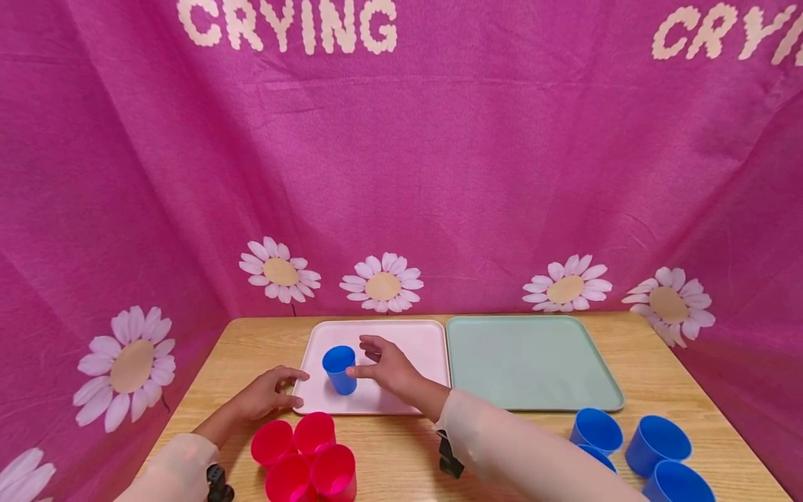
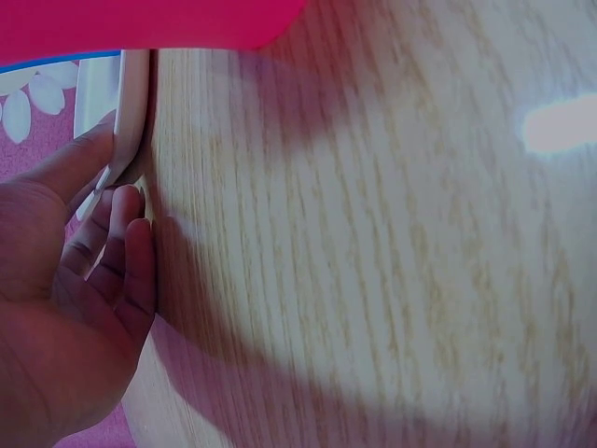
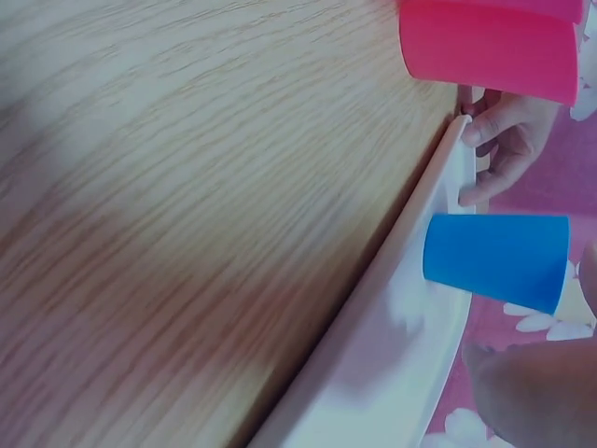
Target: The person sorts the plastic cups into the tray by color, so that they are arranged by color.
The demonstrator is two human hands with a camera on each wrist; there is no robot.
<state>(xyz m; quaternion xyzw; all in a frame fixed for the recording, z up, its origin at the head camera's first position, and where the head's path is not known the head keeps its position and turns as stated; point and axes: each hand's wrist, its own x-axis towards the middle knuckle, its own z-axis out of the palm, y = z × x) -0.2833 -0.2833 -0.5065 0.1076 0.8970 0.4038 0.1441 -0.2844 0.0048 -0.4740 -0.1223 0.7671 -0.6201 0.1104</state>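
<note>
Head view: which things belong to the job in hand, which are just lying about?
Likely in the job:
Blue plastic-looking tapered cup, beside the right hand
Pale pink rectangular tray, touched by the left hand

Apparently lying about, untouched:
Four red plastic-looking tapered cups
Four other blue cups
Mint-green rectangular tray

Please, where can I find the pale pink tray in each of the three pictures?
Head: the pale pink tray lies below centre, left of the green tray, under the blue cup.
Left wrist: only part of the tray's rim shows, upper left.
Right wrist: the tray runs diagonally from bottom centre towards upper right.
Shared landmark: the left hand, at the tray's edge in every view.
</note>
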